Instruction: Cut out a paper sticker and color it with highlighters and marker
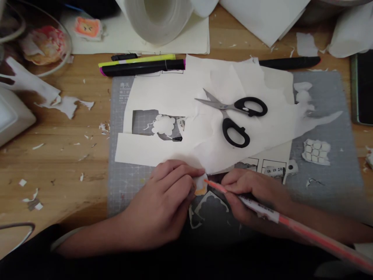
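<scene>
My left hand [167,192] is closed, pinching a small paper cutout [200,186] with orange colouring at the near edge of the grey cutting mat [329,116]. My right hand [250,196] grips an orange-pink pen [291,223], its tip touching the cutout. Both hands rest just below a large white paper sheet [180,97] with a cut-out window. Black-handled scissors [233,116] lie open on the paper, beyond my hands.
Black and yellow markers [142,64] lie at the mat's far edge, another black pen [288,62] to the right. A tape roll [157,19], a glass bowl [43,42], paper scraps [67,105], a sticker piece [316,151] and a phone [363,87] surround the mat.
</scene>
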Motion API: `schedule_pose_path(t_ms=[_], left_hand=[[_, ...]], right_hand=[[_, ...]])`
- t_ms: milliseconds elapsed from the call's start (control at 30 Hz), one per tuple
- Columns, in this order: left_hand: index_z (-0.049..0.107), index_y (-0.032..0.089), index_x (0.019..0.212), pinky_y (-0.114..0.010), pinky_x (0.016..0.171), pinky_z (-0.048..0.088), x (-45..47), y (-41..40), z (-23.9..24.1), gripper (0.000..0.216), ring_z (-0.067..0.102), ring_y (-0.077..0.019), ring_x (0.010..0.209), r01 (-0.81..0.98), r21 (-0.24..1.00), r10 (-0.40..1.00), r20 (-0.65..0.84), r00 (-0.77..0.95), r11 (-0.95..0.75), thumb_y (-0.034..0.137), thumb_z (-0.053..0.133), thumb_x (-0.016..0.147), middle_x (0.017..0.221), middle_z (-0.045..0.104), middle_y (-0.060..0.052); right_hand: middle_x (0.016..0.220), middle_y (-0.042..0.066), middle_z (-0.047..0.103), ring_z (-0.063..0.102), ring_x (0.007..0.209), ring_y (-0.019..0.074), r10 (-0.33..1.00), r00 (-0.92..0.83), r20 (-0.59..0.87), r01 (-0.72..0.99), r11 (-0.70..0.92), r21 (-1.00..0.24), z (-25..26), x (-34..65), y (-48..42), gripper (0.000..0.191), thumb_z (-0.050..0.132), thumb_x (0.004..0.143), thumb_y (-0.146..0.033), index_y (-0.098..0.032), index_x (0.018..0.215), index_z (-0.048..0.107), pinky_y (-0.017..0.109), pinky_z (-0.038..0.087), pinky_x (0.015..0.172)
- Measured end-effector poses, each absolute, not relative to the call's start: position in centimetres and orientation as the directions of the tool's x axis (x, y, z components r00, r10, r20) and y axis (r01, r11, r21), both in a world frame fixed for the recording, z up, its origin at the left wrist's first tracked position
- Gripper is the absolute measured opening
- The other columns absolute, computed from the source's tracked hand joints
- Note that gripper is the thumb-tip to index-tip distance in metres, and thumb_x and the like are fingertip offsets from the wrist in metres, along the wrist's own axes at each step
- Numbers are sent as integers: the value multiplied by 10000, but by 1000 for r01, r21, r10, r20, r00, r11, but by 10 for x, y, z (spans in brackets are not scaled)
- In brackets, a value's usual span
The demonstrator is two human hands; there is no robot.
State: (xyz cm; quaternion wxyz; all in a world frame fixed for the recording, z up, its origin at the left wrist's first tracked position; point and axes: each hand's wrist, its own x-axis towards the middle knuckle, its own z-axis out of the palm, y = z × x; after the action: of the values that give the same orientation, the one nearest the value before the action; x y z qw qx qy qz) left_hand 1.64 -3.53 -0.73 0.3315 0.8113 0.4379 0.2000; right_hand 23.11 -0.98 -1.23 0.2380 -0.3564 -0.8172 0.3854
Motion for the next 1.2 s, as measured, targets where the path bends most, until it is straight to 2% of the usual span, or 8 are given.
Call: schedule_pose_path(t_ms=[167,300,400,533,667,767,867,1200], left_hand=[[442,174,762,-355,917,422,16,-35,-7,179,501,-182,1043,582,710,841,25,541,-395,12,504,803,1101,613,-62],[447,181,762,-367,903,432,17,-35,-8,177,506,-190,1040,583,709,841,26,540,-396,16,497,804,1101,615,-63],[447,181,759,-369,899,433,17,-36,-8,178,510,-192,1032,585,708,842,27,538,-396,17,497,803,1092,617,-64],[446,179,771,-361,907,424,16,-37,-7,173,504,-187,1037,581,710,842,32,539,-398,19,506,803,1102,610,-64],[441,173,766,-353,919,414,16,-37,-7,178,500,-180,1041,582,709,839,27,543,-399,12,509,797,1096,608,-65],[439,171,755,-347,919,415,17,-35,-7,180,504,-178,1037,582,710,842,30,538,-397,10,510,794,1088,610,-65],[441,169,752,-345,918,415,17,-35,-7,178,505,-179,1035,581,709,840,31,541,-400,10,513,791,1083,611,-68],[438,169,774,-343,927,402,16,-36,-9,168,490,-175,1044,584,707,837,22,546,-399,18,505,807,1107,598,-62]], right_hand=[[646,-5,628,616,621,101,740,-662,117,367,456,-811,-10,230,-9,104,501,802,-146,-195,715,527,195,476,545],[704,5,653,625,642,93,769,-627,127,393,452,-801,-8,230,-8,91,496,804,-126,-198,750,506,187,465,548],[651,-7,638,612,603,89,728,-674,122,365,473,-802,-9,230,-8,99,490,806,-147,-199,722,497,186,461,544],[707,0,661,628,638,90,778,-615,128,406,451,-795,-8,230,-8,90,504,803,-134,-203,746,494,183,461,539],[608,-5,628,594,538,92,745,-648,160,357,483,-800,-5,229,-7,124,485,782,-116,-198,689,486,193,458,493],[653,18,645,618,588,98,759,-638,130,385,460,-800,-4,230,-4,124,473,784,-99,-194,709,499,185,477,503],[626,13,631,607,565,99,717,-691,89,385,470,-794,-2,231,-3,134,468,784,-116,-195,686,513,188,477,490],[625,2,627,602,561,92,751,-649,125,375,459,-806,-3,230,-5,128,478,783,-115,-191,685,506,185,480,511]])
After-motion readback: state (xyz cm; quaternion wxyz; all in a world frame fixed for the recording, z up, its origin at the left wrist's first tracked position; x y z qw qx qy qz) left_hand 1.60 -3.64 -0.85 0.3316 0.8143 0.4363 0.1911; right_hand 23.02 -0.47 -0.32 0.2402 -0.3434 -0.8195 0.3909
